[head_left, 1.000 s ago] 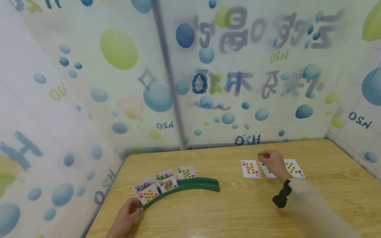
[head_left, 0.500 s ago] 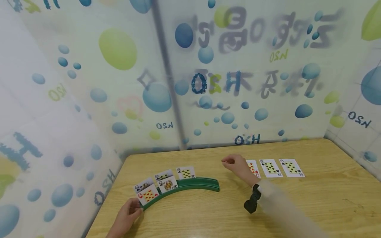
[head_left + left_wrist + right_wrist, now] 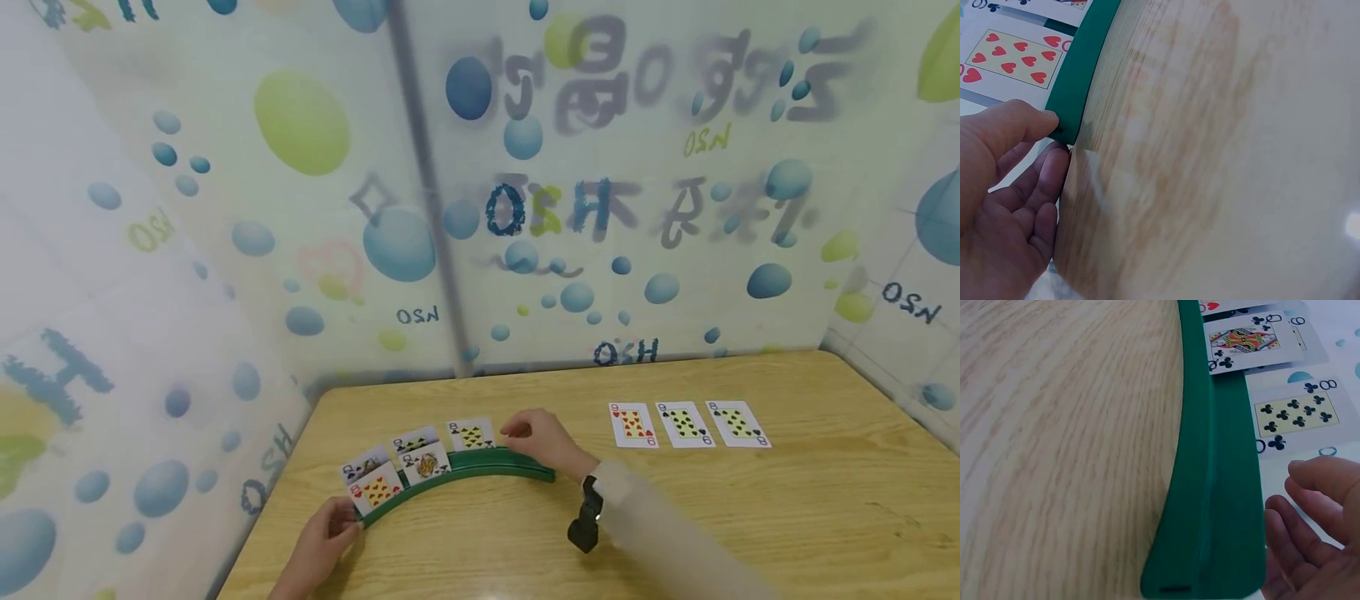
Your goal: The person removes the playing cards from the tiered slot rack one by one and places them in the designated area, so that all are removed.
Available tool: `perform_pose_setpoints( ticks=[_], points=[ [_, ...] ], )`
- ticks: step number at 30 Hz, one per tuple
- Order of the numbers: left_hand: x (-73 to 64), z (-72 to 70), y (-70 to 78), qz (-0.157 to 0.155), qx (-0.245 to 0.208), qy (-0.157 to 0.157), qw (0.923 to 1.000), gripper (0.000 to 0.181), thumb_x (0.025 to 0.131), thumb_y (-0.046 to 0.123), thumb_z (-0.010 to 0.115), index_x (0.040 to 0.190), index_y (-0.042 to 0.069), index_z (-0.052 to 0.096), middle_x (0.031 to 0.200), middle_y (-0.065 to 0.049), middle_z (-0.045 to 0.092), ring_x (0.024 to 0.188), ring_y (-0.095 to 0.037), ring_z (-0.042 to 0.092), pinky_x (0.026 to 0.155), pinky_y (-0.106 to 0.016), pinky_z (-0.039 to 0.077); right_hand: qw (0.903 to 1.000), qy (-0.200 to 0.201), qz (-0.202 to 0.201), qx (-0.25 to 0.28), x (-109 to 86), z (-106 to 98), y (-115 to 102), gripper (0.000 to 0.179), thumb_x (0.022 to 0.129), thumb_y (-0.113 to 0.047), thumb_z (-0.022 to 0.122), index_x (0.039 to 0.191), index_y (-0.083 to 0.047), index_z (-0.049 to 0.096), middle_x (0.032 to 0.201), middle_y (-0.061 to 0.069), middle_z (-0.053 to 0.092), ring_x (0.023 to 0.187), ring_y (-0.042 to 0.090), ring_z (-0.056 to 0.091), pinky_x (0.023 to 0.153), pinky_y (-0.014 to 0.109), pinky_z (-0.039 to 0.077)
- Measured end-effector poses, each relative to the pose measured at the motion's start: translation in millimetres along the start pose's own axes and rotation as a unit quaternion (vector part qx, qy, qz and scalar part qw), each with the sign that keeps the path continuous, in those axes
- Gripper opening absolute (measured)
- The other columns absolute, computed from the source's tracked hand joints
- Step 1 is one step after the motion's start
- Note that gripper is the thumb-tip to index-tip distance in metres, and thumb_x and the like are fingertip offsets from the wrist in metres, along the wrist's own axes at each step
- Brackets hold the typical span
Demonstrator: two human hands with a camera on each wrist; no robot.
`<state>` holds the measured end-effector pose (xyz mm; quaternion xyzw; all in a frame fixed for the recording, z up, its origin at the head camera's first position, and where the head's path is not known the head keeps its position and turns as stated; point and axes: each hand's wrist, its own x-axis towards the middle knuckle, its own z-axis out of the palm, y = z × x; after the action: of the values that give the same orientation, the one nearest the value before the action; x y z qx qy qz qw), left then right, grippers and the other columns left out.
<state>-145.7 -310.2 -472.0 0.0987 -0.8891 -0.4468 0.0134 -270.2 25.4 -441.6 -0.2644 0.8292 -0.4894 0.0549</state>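
A curved green card holder lies on the wooden table, with playing cards upright in two rows. My left hand grips its left end, the thumb on the front face beside a heart card. My right hand is at the back of the holder's right part, just right of the eight of clubs. In the right wrist view its thumb and fingers are loosely bent, with nothing between them. The queen of clubs stands in the front row, partly covering a card behind.
Three cards lie face up at the table's right: a nine of hearts, a nine of spades and an eight of spades. A patterned curtain hangs behind the table's back edge.
My right hand has moved left from above the three face-up cards to the holder's right part, uncovering those cards. My left hand stays at the holder's left end.
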Motion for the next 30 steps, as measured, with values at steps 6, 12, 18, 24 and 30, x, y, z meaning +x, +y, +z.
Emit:
perform_pose_setpoints(
  ticks=[6, 12, 18, 24, 30],
  points=[
    [1.0, 0.4, 0.2, -0.005, -0.001, 0.001, 1.0, 0.028, 0.083, -0.002, 0.059, 0.108, -0.011, 0.049, 0.094, -0.012, 0.058, 0.087, -0.023, 0.055, 0.074, -0.034, 0.047, 0.9999, -0.003, 0.003, -0.011, 6.5, 11, 0, 0.015, 0.084, -0.01, 0.064, 0.096, -0.001, 0.068, 0.086, 0.001, 0.063, 0.076, 0.013, 0.056, 0.066, 0.026, 0.048],
    [1.5, 0.0, -0.3, -0.005, 0.003, 0.0, 1.0, 0.029, 0.082, -0.002, 0.059, 0.108, -0.011, 0.049, 0.094, -0.012, 0.058, 0.088, -0.023, 0.055, 0.074, -0.035, 0.047, 0.9996, 0.007, 0.013, -0.025, 10.9, 16, 0, 0.006, 0.082, -0.008, 0.066, 0.085, -0.004, 0.069, 0.08, -0.001, 0.062, 0.071, 0.01, 0.053, 0.063, 0.026, 0.047],
    [0.4, 0.4, 1.5, -0.009, -0.002, -0.002, 1.0, 0.028, 0.083, -0.002, 0.06, 0.107, -0.011, 0.049, 0.094, -0.012, 0.057, 0.087, -0.023, 0.055, 0.073, -0.034, 0.047, 0.9995, 0.011, 0.013, -0.027, 11.5, 19, 1, 0.007, 0.081, -0.009, 0.068, 0.079, -0.003, 0.067, 0.077, -0.002, 0.061, 0.069, 0.01, 0.052, 0.061, 0.026, 0.046],
    [-0.1, 0.3, 2.3, -0.011, -0.006, -0.003, 0.9999, 0.029, 0.083, -0.003, 0.06, 0.108, -0.012, 0.048, 0.094, -0.013, 0.057, 0.087, -0.023, 0.055, 0.073, -0.034, 0.047, 0.9996, 0.009, 0.015, -0.024, 11.1, 18, 2, 0.004, 0.082, -0.009, 0.067, 0.08, -0.005, 0.067, 0.078, -0.002, 0.06, 0.069, 0.01, 0.052, 0.061, 0.026, 0.046],
    [0.3, 1.0, 0.3, -0.004, -0.008, 0.001, 1.0, 0.028, 0.083, -0.003, 0.06, 0.107, -0.012, 0.049, 0.094, -0.013, 0.057, 0.085, -0.021, 0.055, 0.072, -0.033, 0.047, 0.9997, 0.009, 0.015, -0.018, 9.8, 15, -1, 0.004, 0.084, -0.009, 0.065, 0.083, -0.005, 0.067, 0.08, 0.0, 0.06, 0.072, 0.011, 0.053, 0.063, 0.027, 0.046]
  ],
)
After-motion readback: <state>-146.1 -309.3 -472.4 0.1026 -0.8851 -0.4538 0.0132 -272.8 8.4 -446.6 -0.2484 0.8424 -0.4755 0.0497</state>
